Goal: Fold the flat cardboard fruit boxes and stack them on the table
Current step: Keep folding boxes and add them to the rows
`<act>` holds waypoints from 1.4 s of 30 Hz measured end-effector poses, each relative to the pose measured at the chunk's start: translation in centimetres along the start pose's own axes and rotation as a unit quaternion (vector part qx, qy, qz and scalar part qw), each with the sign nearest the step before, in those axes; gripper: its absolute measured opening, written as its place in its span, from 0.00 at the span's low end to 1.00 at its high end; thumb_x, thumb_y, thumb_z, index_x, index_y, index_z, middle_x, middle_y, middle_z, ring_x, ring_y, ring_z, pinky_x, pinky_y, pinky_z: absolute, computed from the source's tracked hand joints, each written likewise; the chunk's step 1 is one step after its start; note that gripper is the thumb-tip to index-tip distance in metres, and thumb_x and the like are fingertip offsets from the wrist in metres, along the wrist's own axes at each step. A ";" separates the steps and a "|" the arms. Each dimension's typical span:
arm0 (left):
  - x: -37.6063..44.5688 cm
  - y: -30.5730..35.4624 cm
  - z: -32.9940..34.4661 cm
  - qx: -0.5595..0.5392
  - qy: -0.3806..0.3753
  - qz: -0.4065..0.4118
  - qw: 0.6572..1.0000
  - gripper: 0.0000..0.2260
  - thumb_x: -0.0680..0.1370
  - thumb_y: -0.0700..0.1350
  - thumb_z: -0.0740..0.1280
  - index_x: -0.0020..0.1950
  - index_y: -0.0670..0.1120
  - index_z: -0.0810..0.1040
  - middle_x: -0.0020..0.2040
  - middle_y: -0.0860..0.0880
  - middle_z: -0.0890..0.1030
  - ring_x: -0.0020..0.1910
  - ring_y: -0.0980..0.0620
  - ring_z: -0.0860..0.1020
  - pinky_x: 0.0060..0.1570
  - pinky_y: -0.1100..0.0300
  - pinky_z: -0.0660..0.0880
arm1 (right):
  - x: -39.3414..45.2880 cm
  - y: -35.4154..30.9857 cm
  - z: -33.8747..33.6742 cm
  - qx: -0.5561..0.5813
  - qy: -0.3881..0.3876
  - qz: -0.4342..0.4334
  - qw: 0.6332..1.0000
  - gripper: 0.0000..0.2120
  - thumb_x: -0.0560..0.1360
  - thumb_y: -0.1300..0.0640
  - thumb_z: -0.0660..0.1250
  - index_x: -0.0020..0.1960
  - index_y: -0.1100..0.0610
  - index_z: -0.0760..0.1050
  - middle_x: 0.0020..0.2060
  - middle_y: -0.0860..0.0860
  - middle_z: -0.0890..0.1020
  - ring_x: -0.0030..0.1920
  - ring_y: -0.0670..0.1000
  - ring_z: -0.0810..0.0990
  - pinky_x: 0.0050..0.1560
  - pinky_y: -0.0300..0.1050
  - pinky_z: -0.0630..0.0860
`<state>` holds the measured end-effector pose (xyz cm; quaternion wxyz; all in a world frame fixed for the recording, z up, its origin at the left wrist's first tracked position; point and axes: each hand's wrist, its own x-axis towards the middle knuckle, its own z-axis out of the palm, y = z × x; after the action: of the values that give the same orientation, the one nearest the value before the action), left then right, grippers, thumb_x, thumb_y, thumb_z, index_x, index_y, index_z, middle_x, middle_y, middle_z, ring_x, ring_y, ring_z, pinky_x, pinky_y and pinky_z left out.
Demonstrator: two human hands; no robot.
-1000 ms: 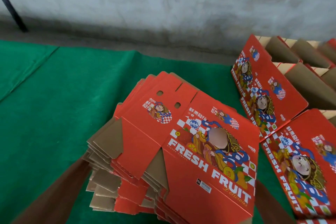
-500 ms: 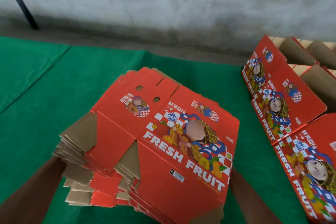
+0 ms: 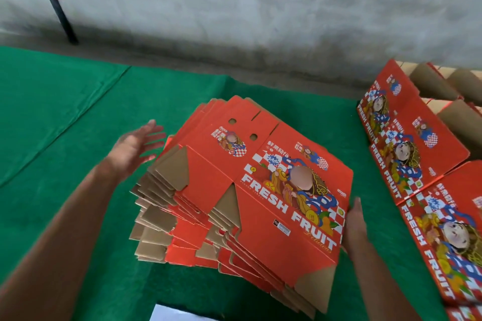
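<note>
On the green table cover (image 3: 78,101): both hands flank the pile of flat boxes (image 3: 242,190).
Left hand (image 3: 133,148) spread, fingers straight, off the pile's left edge. Right hand (image 3: 354,227) flat against its right edge. Folded boxes (image 3: 417,138) at far right.
</note>
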<state>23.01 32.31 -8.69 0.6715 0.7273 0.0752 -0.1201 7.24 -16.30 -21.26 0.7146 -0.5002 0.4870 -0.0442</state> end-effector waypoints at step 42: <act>-24.1 8.7 34.4 0.123 -0.178 -0.031 0.976 0.11 0.80 0.48 0.71 0.58 0.43 0.82 0.53 0.40 0.87 0.46 0.43 0.86 0.45 0.51 0.84 | -15.9 -24.4 -33.7 -0.103 -0.166 -0.315 0.929 0.16 0.83 0.53 0.66 0.66 0.60 0.79 0.46 0.56 0.88 0.40 0.48 0.88 0.35 0.40 0.83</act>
<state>-0.35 -1.43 3.88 0.5752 0.7689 -0.0380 -0.2766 -15.70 -42.29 6.74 0.6790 -0.6991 0.1806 -0.1328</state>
